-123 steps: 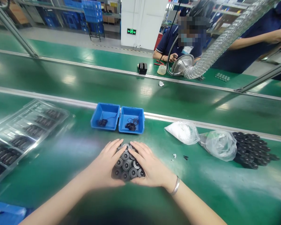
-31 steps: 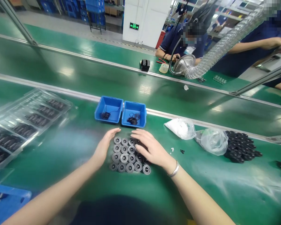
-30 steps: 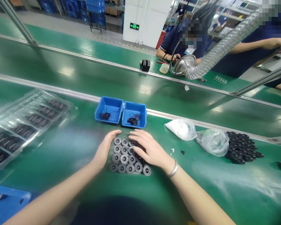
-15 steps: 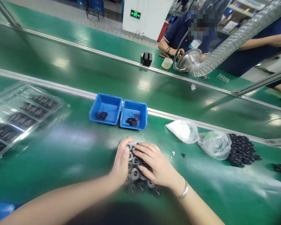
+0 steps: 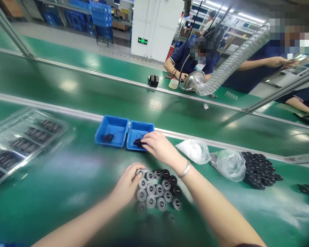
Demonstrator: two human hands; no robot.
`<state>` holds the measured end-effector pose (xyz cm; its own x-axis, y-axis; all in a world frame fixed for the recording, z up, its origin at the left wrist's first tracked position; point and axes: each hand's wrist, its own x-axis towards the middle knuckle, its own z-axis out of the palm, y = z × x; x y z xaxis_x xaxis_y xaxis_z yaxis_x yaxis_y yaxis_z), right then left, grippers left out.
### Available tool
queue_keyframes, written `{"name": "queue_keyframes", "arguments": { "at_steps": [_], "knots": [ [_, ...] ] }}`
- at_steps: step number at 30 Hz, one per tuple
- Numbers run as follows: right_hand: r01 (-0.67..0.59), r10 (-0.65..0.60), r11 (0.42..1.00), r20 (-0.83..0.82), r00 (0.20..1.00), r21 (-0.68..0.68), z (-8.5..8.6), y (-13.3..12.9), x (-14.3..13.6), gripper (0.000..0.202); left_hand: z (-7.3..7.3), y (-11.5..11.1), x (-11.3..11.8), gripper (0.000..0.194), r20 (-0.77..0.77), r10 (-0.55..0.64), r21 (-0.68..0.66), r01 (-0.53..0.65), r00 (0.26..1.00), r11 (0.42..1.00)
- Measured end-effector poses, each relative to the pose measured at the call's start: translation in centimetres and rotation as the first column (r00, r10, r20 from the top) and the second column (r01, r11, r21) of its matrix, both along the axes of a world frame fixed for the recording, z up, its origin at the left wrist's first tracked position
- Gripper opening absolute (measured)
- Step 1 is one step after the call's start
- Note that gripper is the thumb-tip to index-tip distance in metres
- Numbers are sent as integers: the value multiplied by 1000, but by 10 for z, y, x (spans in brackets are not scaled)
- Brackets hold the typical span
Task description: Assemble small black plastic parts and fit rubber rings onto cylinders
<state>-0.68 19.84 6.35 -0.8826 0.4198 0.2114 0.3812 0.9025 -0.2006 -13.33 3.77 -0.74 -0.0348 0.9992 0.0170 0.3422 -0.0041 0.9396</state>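
Note:
Many round black and grey parts (image 5: 151, 189) stand in loose rows on the green table before me. My left hand (image 5: 127, 183) is at the upper left of this group, its thumb and fingers closed around the corner part (image 5: 140, 172). My right hand (image 5: 161, 147) reaches over the front edge of the right blue bin (image 5: 150, 127), fingertips at the thin black rings (image 5: 137, 142) inside. Whether a ring is between those fingertips is too small to tell. The left blue bin (image 5: 115, 120) holds a small tangle of black rings (image 5: 108, 137).
A clear compartment tray (image 5: 28, 137) of dark parts lies at left. Plastic bags (image 5: 230, 165) and a pile of black parts (image 5: 260, 169) lie at right. Beyond the rail, a person (image 5: 180, 61) works near a duct hose (image 5: 231, 65).
My right hand has left the round parts and moved up to the right bin. My left hand now grips a corner part instead of lying along the group's side. The view has tilted up.

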Motion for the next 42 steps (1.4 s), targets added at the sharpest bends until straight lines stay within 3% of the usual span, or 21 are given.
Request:
{"name": "queue_keyframes", "arguments": {
  "at_steps": [3, 7, 11, 15, 23, 31, 42],
  "knots": [
    [-39, 25, 994, 136, 990, 98, 5, 26, -24, 21, 0, -8, -15, 21, -30, -6, -5, 6, 1000, 1000],
    [-15, -49, 980, 313, 948, 197, 15, 49, -40, 20, -1, -22, -41, 19, -61, -20, -14, 20, 998, 1000],
    [26, -129, 970, 417, 900, 243, 10, 51, -51, 27, 2, -29, -56, 17, -80, -27, -40, 24, 996, 999],
    [62, -188, 961, 469, 863, 271, -6, 43, -62, 25, 7, -27, -56, 17, -95, 4, -71, -11, 995, 997],
    [9, -155, 970, 591, 792, 242, -13, 51, -64, 16, 5, -25, -55, 18, -167, -13, -35, 7, 986, 999],
    [29, -179, 968, 608, 774, 248, -15, 47, -67, 15, 6, -26, -55, 18, -171, -3, -21, -1, 985, 1000],
    [88, -71, 996, 588, 806, 1, -18, 64, -59, 12, 9, -27, -56, 17, -165, -9, -25, 4, 986, 1000]
  ]
}}
